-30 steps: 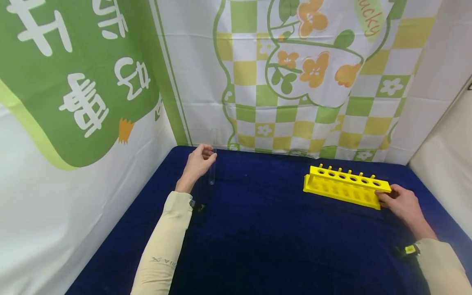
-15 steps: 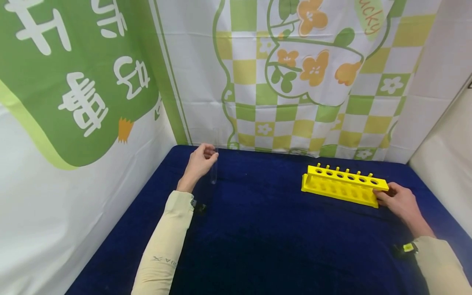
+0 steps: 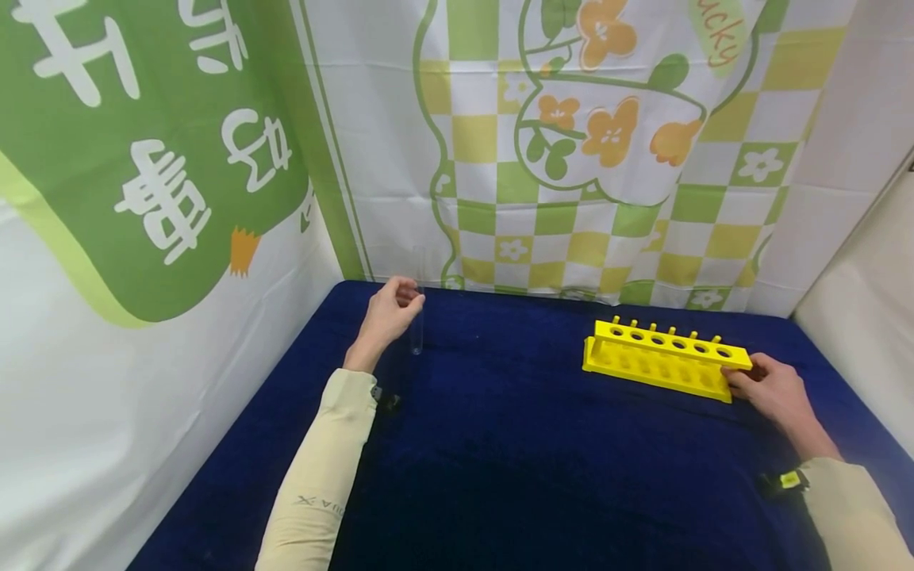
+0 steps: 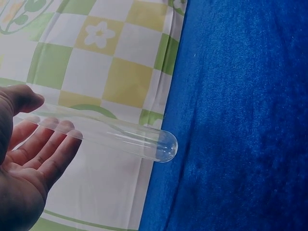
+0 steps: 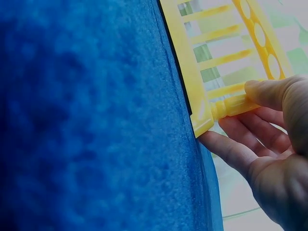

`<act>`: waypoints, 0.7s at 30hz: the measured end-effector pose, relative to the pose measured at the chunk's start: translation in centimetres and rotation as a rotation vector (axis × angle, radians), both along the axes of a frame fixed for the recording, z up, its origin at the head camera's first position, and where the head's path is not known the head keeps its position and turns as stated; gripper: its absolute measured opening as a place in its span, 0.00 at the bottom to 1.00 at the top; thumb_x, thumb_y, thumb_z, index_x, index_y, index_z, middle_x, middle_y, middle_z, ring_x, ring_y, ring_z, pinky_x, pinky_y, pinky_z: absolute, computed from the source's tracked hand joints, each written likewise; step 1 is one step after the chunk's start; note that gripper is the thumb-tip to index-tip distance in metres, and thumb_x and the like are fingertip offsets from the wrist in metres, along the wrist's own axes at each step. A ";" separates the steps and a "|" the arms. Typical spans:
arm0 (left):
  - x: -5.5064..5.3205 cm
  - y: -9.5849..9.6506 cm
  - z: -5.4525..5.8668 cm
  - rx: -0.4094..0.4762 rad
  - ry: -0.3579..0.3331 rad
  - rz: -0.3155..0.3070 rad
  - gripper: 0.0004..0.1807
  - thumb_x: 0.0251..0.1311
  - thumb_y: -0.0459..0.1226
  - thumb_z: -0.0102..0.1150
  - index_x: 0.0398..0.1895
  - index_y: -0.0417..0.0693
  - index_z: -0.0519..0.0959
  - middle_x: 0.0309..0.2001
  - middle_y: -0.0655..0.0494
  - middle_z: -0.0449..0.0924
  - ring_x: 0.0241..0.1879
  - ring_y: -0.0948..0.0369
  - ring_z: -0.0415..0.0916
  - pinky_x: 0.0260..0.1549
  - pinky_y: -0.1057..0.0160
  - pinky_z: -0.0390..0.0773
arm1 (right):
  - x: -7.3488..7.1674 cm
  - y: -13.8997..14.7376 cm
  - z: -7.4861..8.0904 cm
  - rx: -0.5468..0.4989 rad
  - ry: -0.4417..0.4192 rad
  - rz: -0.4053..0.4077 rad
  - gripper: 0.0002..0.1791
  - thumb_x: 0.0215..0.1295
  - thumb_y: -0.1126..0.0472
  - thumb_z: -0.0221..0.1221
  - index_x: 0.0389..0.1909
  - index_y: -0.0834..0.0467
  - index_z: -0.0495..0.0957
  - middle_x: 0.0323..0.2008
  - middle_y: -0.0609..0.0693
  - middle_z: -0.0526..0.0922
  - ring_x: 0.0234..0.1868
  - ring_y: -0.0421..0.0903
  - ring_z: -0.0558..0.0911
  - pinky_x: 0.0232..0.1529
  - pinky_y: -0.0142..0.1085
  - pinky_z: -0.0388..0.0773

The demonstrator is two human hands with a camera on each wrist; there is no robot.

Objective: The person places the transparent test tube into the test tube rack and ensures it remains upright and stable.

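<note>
My left hand (image 3: 385, 317) pinches a transparent test tube (image 4: 120, 132) between thumb and fingers, some of my fingertips showing through its clear wall. In the head view the tube is close to upright, just to the right of that hand, with its rounded, closed end below my fingers and its upper part rising above them; I cannot tell whether the end touches the cloth. My right hand (image 3: 774, 388) grips the near end of a yellow rack (image 3: 664, 366), the thumb on its end post and a finger at the corner of its base. The rack stretches away to the left of that hand, six round holes along its top board and six pegs behind them, well apart from my left hand and the tube. Below both hands spreads a dark blue cloth (image 3: 500, 444), and beyond them hangs a checked curtain (image 3: 557, 214) with flowers
</note>
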State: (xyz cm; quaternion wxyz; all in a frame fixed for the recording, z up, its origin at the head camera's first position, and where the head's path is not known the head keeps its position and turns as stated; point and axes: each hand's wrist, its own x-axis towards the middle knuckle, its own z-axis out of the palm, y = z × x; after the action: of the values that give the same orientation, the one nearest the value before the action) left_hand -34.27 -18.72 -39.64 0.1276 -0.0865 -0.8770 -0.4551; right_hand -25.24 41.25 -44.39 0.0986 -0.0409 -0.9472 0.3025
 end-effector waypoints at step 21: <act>-0.4 0.8 -0.3 -0.020 0.003 -0.034 0.19 0.68 0.46 0.56 0.57 0.48 0.72 0.49 0.48 0.80 0.48 0.52 0.79 0.47 0.50 0.80 | -0.4 -0.5 -0.2 -0.012 0.007 0.012 0.23 0.70 0.45 0.56 0.42 0.65 0.73 0.38 0.65 0.82 0.29 0.41 0.79 0.24 0.30 0.78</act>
State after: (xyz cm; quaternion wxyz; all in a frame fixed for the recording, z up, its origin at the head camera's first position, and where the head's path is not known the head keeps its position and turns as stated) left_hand -34.66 -17.93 -39.95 0.1203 -0.1034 -0.8798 -0.4481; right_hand -25.67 40.77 -44.63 0.1000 -0.0349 -0.9452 0.3088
